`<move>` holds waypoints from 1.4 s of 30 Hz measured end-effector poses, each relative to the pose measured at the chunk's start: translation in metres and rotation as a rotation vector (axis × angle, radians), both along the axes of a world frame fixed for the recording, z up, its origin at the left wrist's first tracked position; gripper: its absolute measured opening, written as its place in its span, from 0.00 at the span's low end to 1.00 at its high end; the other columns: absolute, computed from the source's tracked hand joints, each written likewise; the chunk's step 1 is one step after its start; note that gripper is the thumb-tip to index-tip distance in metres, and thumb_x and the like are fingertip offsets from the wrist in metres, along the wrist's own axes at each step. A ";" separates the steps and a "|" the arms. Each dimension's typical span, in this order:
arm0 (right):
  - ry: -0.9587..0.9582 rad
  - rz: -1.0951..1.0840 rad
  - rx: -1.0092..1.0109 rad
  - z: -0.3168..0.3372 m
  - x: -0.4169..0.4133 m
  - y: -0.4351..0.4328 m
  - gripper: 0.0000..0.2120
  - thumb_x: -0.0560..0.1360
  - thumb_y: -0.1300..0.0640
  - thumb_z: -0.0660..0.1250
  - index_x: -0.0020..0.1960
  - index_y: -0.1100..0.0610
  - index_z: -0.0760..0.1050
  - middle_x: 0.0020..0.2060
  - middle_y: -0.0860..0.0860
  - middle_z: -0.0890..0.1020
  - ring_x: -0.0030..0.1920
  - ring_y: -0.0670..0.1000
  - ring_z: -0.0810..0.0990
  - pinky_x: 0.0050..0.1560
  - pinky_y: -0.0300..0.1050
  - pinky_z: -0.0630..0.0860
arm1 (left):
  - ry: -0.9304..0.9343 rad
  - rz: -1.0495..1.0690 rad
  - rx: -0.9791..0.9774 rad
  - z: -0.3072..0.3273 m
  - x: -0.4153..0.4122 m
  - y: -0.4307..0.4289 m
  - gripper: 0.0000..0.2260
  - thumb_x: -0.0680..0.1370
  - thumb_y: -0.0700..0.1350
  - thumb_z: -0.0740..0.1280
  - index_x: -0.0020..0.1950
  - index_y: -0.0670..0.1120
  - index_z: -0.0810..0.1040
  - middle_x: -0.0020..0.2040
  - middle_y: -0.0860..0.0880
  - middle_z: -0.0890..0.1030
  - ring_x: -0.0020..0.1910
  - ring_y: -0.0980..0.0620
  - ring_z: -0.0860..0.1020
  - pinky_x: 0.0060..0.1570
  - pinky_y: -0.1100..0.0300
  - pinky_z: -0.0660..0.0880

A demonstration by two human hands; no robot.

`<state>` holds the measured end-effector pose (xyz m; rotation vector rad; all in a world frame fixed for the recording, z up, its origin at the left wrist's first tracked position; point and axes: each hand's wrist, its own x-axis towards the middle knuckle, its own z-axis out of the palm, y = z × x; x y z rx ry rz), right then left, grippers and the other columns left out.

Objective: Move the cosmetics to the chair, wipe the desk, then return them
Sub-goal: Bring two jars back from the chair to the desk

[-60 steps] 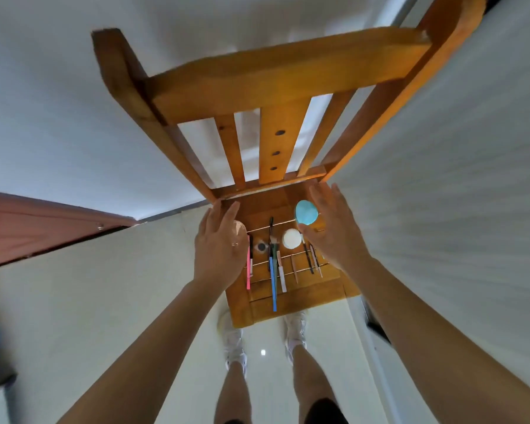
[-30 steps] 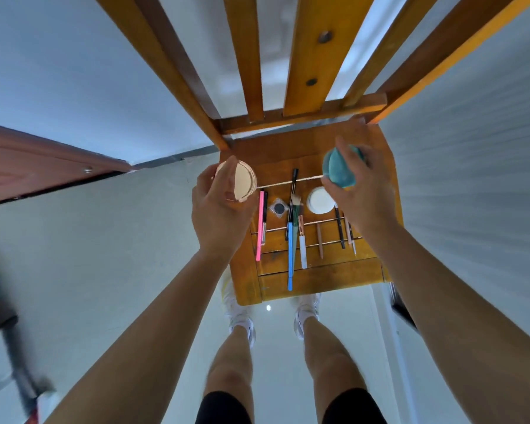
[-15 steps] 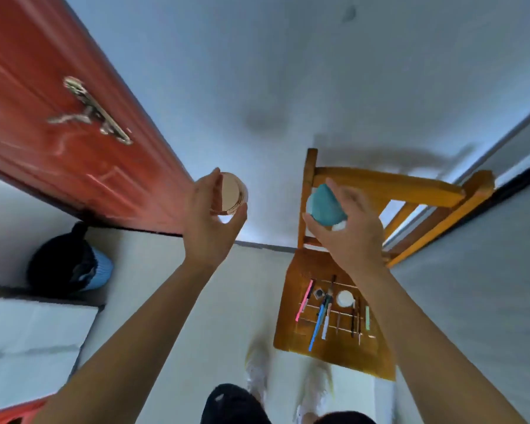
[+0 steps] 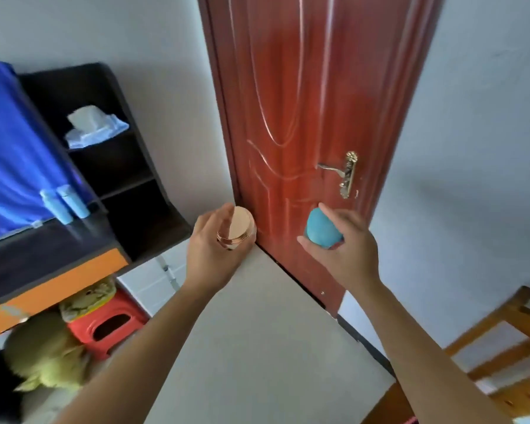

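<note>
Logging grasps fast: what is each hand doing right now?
Left hand: fingers curled round a round gold-rimmed compact.
Right hand: fingers curled round a teal makeup sponge.

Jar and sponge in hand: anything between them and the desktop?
Nothing visible. The left hand holds the gold-rimmed jar, the right hand the teal sponge, with open air between them and the desk. Two light-blue bottles stand near the desk's back, so that spot is taken.
</note>
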<state>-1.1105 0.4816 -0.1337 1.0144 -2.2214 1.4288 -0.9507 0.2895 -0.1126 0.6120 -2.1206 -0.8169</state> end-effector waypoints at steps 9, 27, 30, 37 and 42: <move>0.022 0.395 0.024 0.013 0.221 -0.283 0.33 0.64 0.46 0.82 0.68 0.48 0.78 0.56 0.45 0.78 0.55 0.45 0.79 0.49 0.51 0.82 | 0.030 0.341 0.018 0.005 0.258 -0.203 0.29 0.70 0.61 0.75 0.69 0.57 0.73 0.58 0.61 0.75 0.54 0.65 0.76 0.49 0.71 0.75; 0.016 0.687 0.127 -0.033 0.388 -0.653 0.33 0.66 0.38 0.78 0.68 0.44 0.77 0.56 0.38 0.75 0.56 0.41 0.77 0.53 0.46 0.80 | -0.020 0.618 0.105 -0.033 0.436 -0.504 0.29 0.68 0.59 0.77 0.68 0.58 0.75 0.54 0.66 0.73 0.54 0.70 0.73 0.50 0.73 0.68; 0.003 0.692 0.140 -0.037 0.390 -0.719 0.33 0.66 0.37 0.77 0.68 0.44 0.77 0.56 0.38 0.76 0.56 0.40 0.76 0.53 0.44 0.79 | -0.056 0.633 0.119 -0.030 0.437 -0.564 0.29 0.68 0.59 0.77 0.67 0.56 0.76 0.54 0.65 0.74 0.52 0.67 0.76 0.50 0.74 0.68; -0.030 0.692 0.200 -0.034 0.396 -0.846 0.33 0.67 0.36 0.76 0.69 0.43 0.76 0.56 0.39 0.76 0.56 0.40 0.77 0.52 0.38 0.76 | -0.129 0.616 0.084 -0.020 0.454 -0.683 0.30 0.68 0.59 0.77 0.68 0.55 0.76 0.56 0.61 0.75 0.47 0.58 0.80 0.51 0.60 0.77; -0.023 0.680 0.263 -0.046 0.393 -0.909 0.33 0.66 0.36 0.76 0.69 0.43 0.76 0.56 0.39 0.76 0.56 0.39 0.77 0.53 0.37 0.76 | -0.111 0.583 0.116 -0.035 0.451 -0.766 0.29 0.68 0.61 0.76 0.67 0.57 0.76 0.55 0.63 0.75 0.49 0.63 0.78 0.50 0.65 0.75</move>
